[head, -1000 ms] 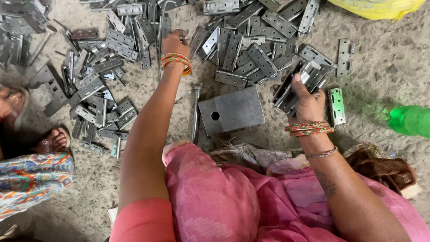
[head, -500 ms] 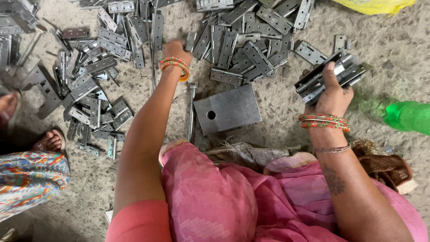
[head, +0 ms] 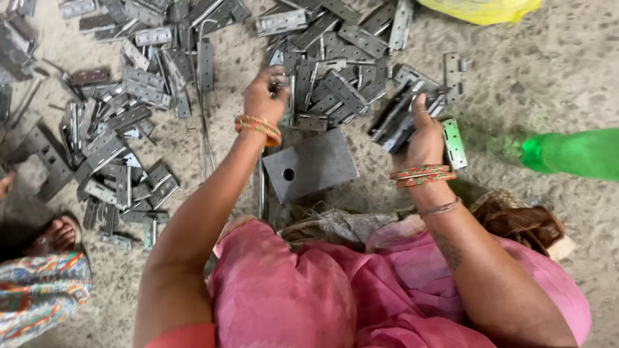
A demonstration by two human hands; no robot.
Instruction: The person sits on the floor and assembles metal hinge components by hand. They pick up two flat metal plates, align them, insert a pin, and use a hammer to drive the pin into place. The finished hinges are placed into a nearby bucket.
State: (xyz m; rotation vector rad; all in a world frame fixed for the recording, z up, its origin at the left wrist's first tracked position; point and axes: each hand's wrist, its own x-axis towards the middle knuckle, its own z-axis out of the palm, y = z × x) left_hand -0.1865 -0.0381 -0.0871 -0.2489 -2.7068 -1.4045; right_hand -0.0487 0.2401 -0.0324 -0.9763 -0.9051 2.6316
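Observation:
My left hand [head: 263, 96] reaches forward into the pile of grey metal hinges [head: 335, 77] and pinches one hinge at its fingertips. My right hand [head: 422, 132] holds a stack of hinges [head: 403, 113] lifted a little above the ground. A grey metal block with a round hole [head: 311, 166] lies on the sandy floor between my two arms, just in front of my pink-clad knees. A single hinge [head: 453, 143] lies flat right beside my right wrist.
More hinges [head: 122, 129] are scattered over the floor at the left. A thin metal rod [head: 205, 129] lies beside them. A green plastic bottle [head: 570, 153] lies at the right, a yellow bag [head: 480, 9] at the top. Another person's sandalled foot [head: 57, 235] is at the lower left.
My right hand lifted the stack of hinges, swung it right, then brought it back left. My left hand stayed reaching into the pile and now grips a hinge.

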